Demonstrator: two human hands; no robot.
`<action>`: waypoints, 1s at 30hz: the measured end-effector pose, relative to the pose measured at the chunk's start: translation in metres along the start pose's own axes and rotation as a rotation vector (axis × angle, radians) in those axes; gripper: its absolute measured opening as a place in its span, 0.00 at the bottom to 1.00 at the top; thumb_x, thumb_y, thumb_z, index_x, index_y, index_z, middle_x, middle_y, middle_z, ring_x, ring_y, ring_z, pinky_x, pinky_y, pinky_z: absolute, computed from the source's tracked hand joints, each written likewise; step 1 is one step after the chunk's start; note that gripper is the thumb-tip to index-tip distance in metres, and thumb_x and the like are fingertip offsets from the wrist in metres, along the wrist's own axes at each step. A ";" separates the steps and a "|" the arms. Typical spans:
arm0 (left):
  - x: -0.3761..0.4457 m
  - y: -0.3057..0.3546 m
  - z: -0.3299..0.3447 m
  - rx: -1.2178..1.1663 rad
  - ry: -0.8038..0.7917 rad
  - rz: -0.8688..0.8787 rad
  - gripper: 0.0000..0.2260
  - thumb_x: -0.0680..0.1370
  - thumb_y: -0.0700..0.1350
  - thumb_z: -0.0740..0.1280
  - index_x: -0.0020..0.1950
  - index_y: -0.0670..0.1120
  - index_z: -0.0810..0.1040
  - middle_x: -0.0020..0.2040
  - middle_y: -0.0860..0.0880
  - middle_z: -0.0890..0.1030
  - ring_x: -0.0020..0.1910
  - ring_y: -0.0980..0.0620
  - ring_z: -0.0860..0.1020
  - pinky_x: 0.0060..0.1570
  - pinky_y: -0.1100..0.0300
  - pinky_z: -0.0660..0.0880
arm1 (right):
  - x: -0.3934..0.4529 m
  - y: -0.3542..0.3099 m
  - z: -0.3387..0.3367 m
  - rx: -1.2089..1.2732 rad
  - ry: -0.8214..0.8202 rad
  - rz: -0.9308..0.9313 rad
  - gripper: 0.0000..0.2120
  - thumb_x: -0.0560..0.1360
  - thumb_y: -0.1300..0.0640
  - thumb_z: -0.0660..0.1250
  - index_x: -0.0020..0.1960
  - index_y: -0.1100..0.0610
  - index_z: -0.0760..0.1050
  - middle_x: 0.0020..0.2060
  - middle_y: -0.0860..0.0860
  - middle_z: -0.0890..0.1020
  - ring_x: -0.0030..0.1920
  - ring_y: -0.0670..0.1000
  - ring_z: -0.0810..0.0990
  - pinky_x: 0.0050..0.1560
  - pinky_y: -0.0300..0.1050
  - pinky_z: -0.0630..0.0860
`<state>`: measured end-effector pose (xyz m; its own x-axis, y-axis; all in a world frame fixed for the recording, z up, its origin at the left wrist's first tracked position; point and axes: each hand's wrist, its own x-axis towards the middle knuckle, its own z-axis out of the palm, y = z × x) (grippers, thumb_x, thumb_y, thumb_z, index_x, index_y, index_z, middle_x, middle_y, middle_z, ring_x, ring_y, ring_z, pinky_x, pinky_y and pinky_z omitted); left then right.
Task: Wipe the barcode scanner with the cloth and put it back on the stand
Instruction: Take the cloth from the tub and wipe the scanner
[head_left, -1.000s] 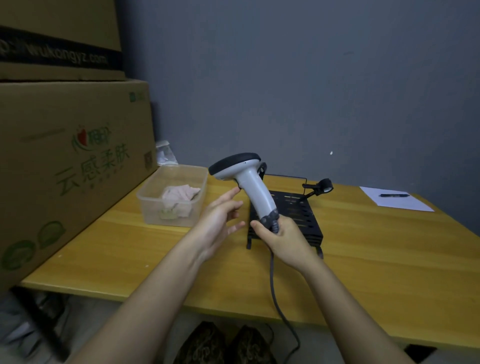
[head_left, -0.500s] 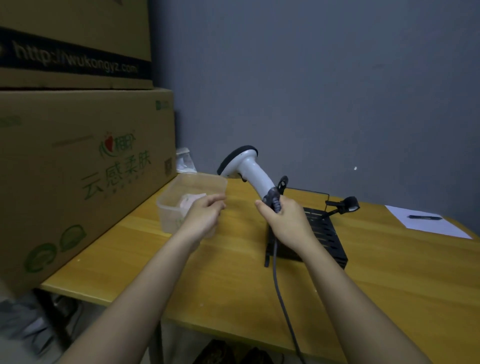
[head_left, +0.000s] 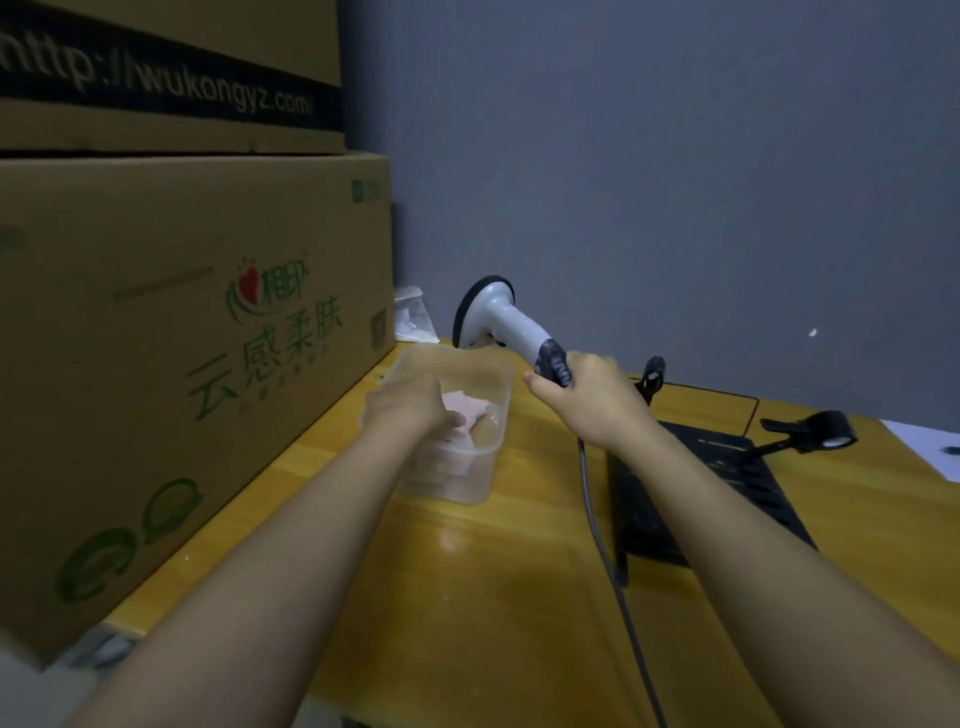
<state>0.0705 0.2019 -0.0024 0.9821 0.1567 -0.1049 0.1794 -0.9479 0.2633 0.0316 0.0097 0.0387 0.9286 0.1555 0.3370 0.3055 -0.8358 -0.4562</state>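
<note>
The right hand grips the scanner by its handle, above the table. The left hand reaches into the tub onto the cloth (grip unclear).

A stockroom or shop back room: stacked cardboard cartons beside a wooden desk.

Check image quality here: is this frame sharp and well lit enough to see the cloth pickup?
Head view: dim overall, with wide-angle bending at the cardboard boxes. Left hand is motion-blurred over the cloth in the plastic tub, so the grip is unclear. Right hand and scanner are sharper.
</note>
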 end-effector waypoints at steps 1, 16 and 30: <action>0.016 0.002 0.005 0.031 -0.117 -0.024 0.26 0.65 0.67 0.68 0.57 0.52 0.74 0.54 0.49 0.79 0.55 0.44 0.76 0.51 0.50 0.73 | 0.004 0.000 0.002 0.006 -0.007 -0.001 0.23 0.76 0.45 0.63 0.29 0.55 0.59 0.23 0.50 0.66 0.24 0.50 0.65 0.27 0.44 0.59; 0.044 0.002 0.019 0.123 -0.186 0.026 0.19 0.80 0.45 0.61 0.69 0.41 0.69 0.69 0.42 0.71 0.67 0.42 0.70 0.64 0.52 0.68 | 0.035 0.015 0.035 0.058 -0.051 0.050 0.22 0.74 0.44 0.63 0.29 0.53 0.60 0.23 0.50 0.66 0.25 0.51 0.66 0.28 0.46 0.61; -0.049 0.006 -0.039 -0.407 0.635 0.333 0.06 0.76 0.47 0.66 0.49 0.46 0.74 0.50 0.44 0.76 0.46 0.41 0.77 0.41 0.52 0.71 | -0.001 0.015 -0.025 0.133 0.086 0.108 0.23 0.75 0.45 0.62 0.30 0.56 0.58 0.23 0.51 0.66 0.26 0.52 0.66 0.28 0.45 0.59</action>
<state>0.0258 0.1994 0.0419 0.8113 0.1285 0.5703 -0.2395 -0.8168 0.5248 0.0302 -0.0163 0.0517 0.9379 0.0184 0.3465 0.2354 -0.7674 -0.5965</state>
